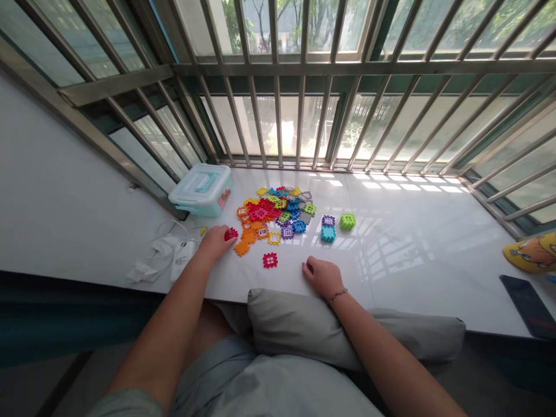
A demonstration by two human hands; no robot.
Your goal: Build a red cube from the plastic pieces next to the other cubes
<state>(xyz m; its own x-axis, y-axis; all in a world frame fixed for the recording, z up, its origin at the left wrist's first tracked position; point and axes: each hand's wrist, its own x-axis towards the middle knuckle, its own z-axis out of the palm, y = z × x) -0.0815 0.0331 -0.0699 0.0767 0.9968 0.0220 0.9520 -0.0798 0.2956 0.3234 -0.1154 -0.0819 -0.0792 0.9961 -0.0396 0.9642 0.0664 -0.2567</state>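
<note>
A pile of colourful square plastic building tiles (273, 211) lies on the white window ledge (412, 243). My left hand (216, 240) rests at the pile's left edge, fingers closed on a red tile (230, 234). A lone red tile (270, 260) sits between my hands. My right hand (322, 275) lies on the ledge near its front edge, fingers curled in a loose fist with nothing visible in it. Three assembled cubes stand right of the pile: purple (328, 220), teal (328, 233) and green (347, 220).
A pale teal lidded storage box (201, 189) stands at the back left. White cloth and cord (167, 253) lie left of my hand. A dark phone (527, 304) and a yellow toy (532, 253) sit at the far right. Metal window bars (278, 116) enclose the ledge.
</note>
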